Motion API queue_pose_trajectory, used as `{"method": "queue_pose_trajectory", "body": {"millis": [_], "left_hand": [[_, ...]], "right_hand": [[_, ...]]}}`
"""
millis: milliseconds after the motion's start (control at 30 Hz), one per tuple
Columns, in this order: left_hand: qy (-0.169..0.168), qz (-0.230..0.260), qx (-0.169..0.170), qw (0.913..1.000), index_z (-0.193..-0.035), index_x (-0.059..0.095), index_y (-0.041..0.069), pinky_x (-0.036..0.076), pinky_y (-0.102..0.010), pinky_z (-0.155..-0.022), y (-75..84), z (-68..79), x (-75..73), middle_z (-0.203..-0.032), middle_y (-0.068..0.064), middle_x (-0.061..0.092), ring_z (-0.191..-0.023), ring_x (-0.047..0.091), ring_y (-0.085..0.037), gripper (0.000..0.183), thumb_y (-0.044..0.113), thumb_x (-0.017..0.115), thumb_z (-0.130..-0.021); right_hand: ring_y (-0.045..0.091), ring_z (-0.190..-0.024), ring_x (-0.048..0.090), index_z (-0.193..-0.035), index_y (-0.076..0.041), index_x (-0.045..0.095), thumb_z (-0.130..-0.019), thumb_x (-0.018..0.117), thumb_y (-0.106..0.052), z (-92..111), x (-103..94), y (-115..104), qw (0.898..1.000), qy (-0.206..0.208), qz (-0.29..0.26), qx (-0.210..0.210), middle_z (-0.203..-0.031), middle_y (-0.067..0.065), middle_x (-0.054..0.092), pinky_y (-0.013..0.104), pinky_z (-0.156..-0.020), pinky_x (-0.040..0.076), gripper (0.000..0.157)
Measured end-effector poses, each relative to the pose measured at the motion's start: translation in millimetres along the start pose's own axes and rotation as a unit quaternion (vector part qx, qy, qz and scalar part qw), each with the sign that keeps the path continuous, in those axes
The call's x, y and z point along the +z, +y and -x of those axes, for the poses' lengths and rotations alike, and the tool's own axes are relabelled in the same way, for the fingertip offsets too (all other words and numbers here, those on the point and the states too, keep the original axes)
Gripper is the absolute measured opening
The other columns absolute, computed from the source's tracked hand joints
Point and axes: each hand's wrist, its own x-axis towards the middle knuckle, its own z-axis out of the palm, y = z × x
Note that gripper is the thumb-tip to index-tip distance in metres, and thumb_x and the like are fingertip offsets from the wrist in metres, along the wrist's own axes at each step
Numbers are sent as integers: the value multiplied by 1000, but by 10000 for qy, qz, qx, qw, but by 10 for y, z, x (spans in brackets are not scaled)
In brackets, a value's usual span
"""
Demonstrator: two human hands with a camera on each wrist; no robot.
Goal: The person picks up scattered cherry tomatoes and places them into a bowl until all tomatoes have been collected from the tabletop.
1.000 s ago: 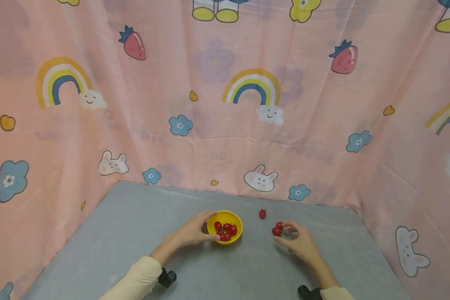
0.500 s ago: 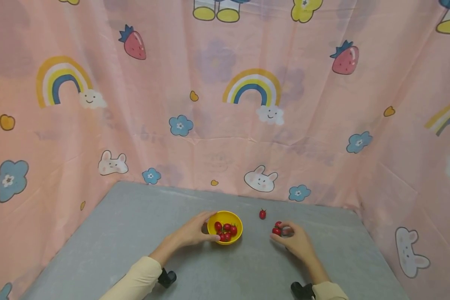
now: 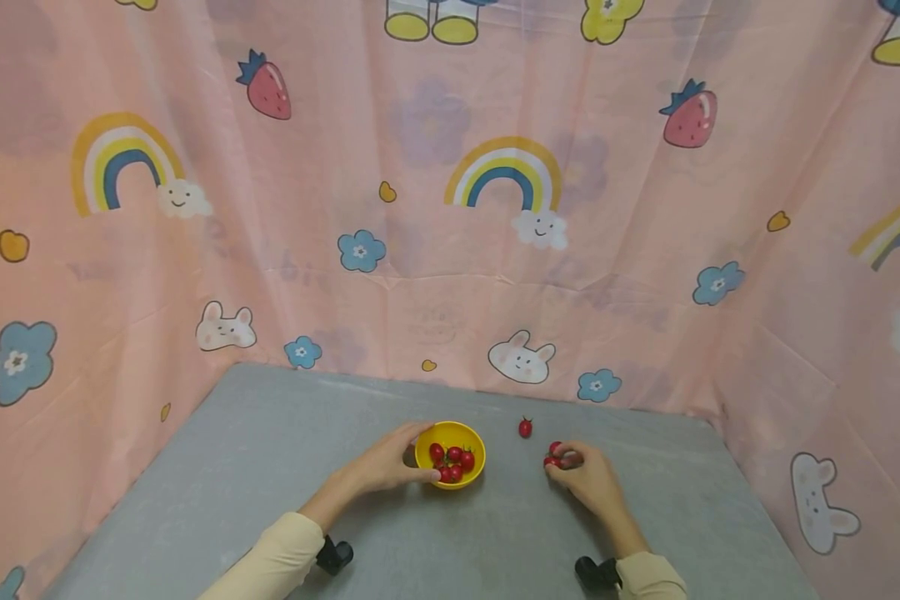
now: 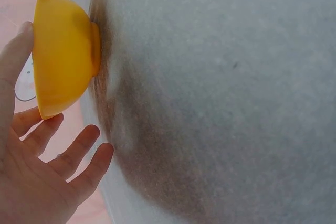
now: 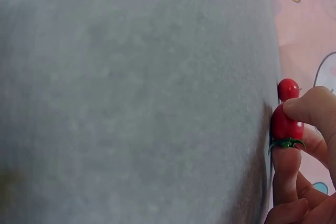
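My left hand (image 3: 390, 458) holds a yellow bowl (image 3: 450, 428) at its left side, the thumb and fingertips at opposite parts of the rim. Several red cherry tomatoes (image 3: 455, 454) lie inside it. In the left wrist view the bowl (image 4: 63, 56) stands on its foot, and the lower fingers are spread away from it. My right hand (image 3: 591, 482) pinches a cherry tomato (image 5: 283, 121) between thumb and fingers, close over the table; its green stem end faces the fingers. Another tomato (image 3: 556, 447) sits right behind it, partly covered by the fingers.
A lone cherry tomato (image 3: 525, 427) lies farther back, between the bowl and my right hand. The grey table (image 3: 495, 533) ends at a pink patterned curtain (image 3: 420, 317) behind and at both sides. Black camera mounts (image 3: 334, 556) sit at both wrists.
My right hand has moved slightly left and forward, and its thumb and fingers have closed on the nearer tomato. The left hand and bowl have stayed in place.
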Motion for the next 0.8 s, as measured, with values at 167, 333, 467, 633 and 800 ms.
{"method": "queue_pose_trajectory", "body": {"millis": [167,333,467,633,800], "left_hand": [[-2,7,2,10000,-153,42,4,42,-51,-107,2,-1,0,-150,-14,47,-123,53,-31,86,46,80,-87],[-13,17,-68,10000,-153,42,6,43,-50,-107,-9,-1,6,-150,-13,46,-122,54,-29,86,46,79,-88],[-18,25,-49,10000,-153,42,6,43,-50,-107,-24,-10,11,-149,-12,46,-122,53,-29,85,46,79,-88],[-14,52,46,10000,-153,42,4,44,-50,-106,-28,-8,8,-149,-13,46,-122,54,-30,85,45,79,-88],[-16,68,41,10000,-153,42,4,43,-50,-107,-23,-6,5,-149,-14,47,-123,53,-30,85,45,79,-88]], "right_hand": [[27,-86,63,-95,-6,71,-80,84,-11,1,6,17,10000,68,-65,-15,-93,11,69,37,-66,51,21],[25,-81,64,-94,-5,71,-80,83,-7,2,3,15,9994,114,-313,-18,-94,13,70,33,-61,52,19],[26,-83,65,-95,-5,70,-80,84,-6,11,-11,11,9994,69,-350,-24,-95,13,70,34,-62,53,19],[27,-91,63,-102,-5,70,-81,87,-16,38,-27,17,9998,-60,-190,38,-96,10,69,45,-77,53,30],[31,-98,59,-116,-5,66,-80,89,-31,85,-83,5,9996,-233,-15,170,-104,12,66,52,-81,52,50]]}}
